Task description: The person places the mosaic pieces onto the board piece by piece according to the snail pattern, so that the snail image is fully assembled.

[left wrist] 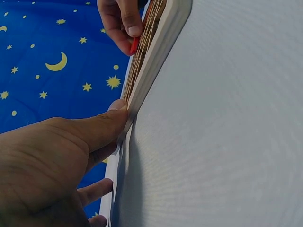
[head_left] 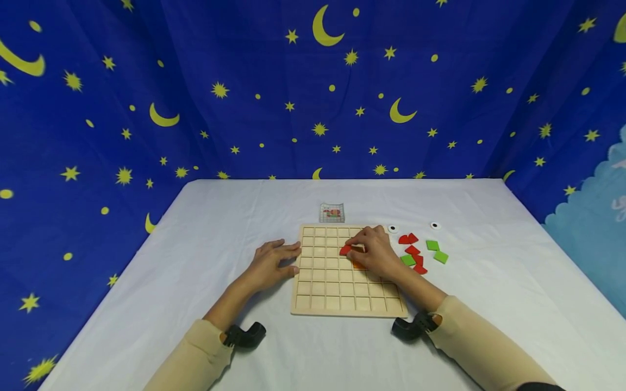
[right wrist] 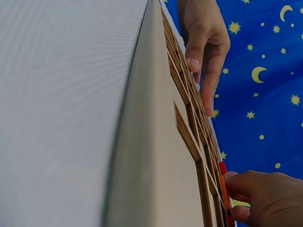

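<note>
A wooden grid board (head_left: 318,304) of square recesses lies flat on the white table. My right hand (head_left: 377,252) is over its right half and pinches a red quarter-round piece (head_left: 344,250) between thumb and fingers, close over the cells. Beside it an orange piece (head_left: 359,265) sits on the grid, partly hidden under the same hand. At the board's left edge my left hand (head_left: 269,266) rests with fingers extended. The left wrist view shows its thumb (left wrist: 116,113) touching the board's side.
Right of the board lie several red pieces (head_left: 412,250), green squares (head_left: 441,257) and two white eye discs (head_left: 435,225) with black centres. A small picture card (head_left: 332,213) lies behind the board. A blue star-patterned curtain (head_left: 274,65) hangs around the table (head_left: 146,304).
</note>
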`<control>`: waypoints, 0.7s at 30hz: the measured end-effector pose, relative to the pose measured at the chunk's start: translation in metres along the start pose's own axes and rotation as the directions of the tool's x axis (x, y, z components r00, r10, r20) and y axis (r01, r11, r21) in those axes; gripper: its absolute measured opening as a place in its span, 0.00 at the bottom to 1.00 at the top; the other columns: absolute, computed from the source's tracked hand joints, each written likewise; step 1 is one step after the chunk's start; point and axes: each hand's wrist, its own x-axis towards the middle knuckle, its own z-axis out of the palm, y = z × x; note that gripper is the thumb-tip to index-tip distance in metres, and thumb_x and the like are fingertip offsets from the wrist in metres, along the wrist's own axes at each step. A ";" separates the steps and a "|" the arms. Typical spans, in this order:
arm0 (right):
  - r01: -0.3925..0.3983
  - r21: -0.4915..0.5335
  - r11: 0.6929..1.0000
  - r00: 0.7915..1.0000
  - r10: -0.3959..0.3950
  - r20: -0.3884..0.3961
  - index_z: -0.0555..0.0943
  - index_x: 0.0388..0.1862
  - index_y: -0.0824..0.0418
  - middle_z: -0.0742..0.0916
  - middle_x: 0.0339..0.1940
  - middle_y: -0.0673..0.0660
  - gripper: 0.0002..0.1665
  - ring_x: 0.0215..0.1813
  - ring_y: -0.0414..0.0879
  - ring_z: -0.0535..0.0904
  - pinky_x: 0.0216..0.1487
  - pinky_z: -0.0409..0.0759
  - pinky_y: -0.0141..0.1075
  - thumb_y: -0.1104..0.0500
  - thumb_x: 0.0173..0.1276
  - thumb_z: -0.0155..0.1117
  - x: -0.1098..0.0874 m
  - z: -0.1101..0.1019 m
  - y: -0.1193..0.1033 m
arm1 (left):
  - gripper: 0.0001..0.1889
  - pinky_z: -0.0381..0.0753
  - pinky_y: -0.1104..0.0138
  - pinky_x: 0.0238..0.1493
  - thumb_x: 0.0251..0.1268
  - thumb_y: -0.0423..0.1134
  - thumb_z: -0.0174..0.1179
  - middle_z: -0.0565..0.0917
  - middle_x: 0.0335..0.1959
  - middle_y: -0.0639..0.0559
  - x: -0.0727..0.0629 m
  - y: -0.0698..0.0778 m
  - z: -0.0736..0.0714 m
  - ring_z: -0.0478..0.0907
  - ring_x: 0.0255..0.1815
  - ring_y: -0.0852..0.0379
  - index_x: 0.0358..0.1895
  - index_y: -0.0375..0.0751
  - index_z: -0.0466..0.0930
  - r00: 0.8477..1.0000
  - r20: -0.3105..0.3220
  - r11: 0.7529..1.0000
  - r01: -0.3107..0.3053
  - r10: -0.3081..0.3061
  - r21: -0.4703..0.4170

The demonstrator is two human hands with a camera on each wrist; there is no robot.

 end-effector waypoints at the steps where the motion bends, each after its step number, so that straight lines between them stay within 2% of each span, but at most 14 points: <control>1: 0.004 -0.002 1.000 1.000 -0.004 0.002 0.86 0.43 0.57 0.81 0.38 0.55 0.14 0.41 0.49 0.64 0.43 0.56 0.40 0.56 0.57 0.70 0.000 0.000 0.000 | 0.28 0.46 0.41 0.70 0.59 0.44 0.63 0.69 0.69 0.50 0.000 0.000 0.000 0.55 0.74 0.39 0.63 0.42 0.72 1.000 0.001 1.000 0.001 -0.001 -0.001; 14: -0.017 0.010 1.000 1.000 0.017 0.010 0.86 0.44 0.57 0.81 0.41 0.56 0.15 0.43 0.49 0.66 0.45 0.59 0.41 0.56 0.58 0.69 0.000 0.002 0.000 | 0.27 0.47 0.41 0.70 0.59 0.44 0.63 0.69 0.69 0.50 0.000 -0.001 0.001 0.55 0.74 0.39 0.63 0.41 0.72 1.000 -0.005 1.000 -0.004 0.004 -0.001; 21: -0.007 0.031 0.999 1.000 0.007 0.011 0.86 0.44 0.55 0.80 0.41 0.55 0.15 0.43 0.48 0.65 0.45 0.60 0.41 0.55 0.57 0.70 -0.002 0.001 -0.001 | 0.28 0.48 0.42 0.69 0.58 0.46 0.63 0.71 0.67 0.48 -0.002 -0.001 0.001 0.58 0.71 0.37 0.62 0.40 0.73 0.998 -0.043 0.999 -0.039 0.039 0.001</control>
